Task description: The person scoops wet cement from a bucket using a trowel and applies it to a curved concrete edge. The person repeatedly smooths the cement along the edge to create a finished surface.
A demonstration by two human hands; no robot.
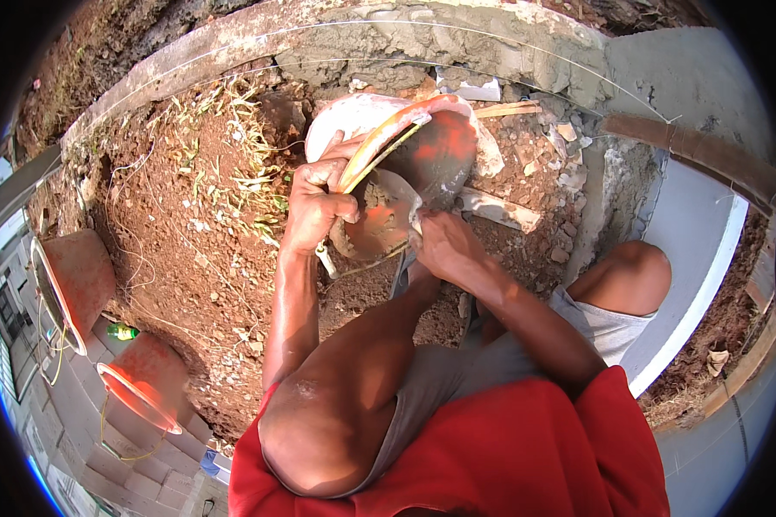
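In front of me lies a tipped orange bucket [444, 146], smeared with grey cement inside and whitish outside. My left hand [319, 202] is closed round its rim, where a yellow strip or cord runs along the edge. Just below the bucket is a curved orange piece [375, 226] coated in cement, like a shallow bowl or scoop. My right hand [447, 246] has its fingers closed on the pale right edge of this piece. Whether the piece is separate from the bucket I cannot tell. A pale handle-like end [326, 260] shows under my left hand.
Two more orange buckets [151, 375] lie at the left by grey paving, near a green bottle [122, 332]. A cemented low wall [440, 43] with strings curves across the far side. Rubble and a wood piece [500, 209] lie right of the bucket; a white-edged slab [694, 250] stands farther right.
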